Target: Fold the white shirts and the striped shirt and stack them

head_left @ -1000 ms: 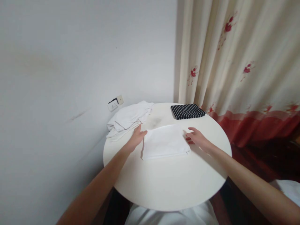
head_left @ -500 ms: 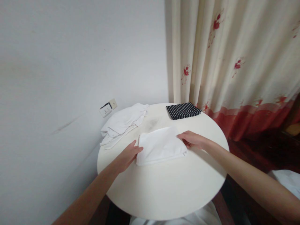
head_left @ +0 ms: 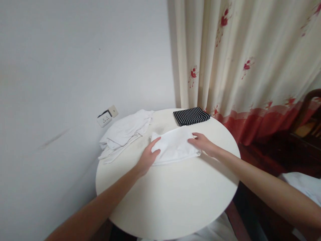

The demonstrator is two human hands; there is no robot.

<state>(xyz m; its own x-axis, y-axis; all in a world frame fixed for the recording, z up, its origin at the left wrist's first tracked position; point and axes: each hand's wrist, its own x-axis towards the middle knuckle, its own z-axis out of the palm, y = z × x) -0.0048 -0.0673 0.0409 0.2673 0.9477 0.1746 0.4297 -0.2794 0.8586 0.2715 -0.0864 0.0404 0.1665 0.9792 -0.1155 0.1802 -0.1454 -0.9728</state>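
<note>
A folded white cloth (head_left: 174, 145) lies on the round white table (head_left: 175, 197), between my hands. My left hand (head_left: 147, 155) grips its left side, thumb and index finger spread over the top and the other fingers mostly hidden. At the right edge, my right hand (head_left: 203, 144) holds the cloth with the thumb on top; its lower fingers are out of sight. Behind the cloth, to the right, rests a folded black cloth with white stripes (head_left: 192, 116). A loosely heaped white garment (head_left: 127, 130) lies at the table's back left.
The table stands against a pale wall (head_left: 75, 67) with a socket (head_left: 104, 118) near the heaped garment. Cream curtains with red flowers (head_left: 230, 73) hang behind on the right. A wooden chair (head_left: 304, 113) and a white fabric item (head_left: 303, 185) are at the right.
Both hands and the folded white cloth have moved away from me across the table. My left hand now reaches further over the cloth's top. The view has shifted slightly right.
</note>
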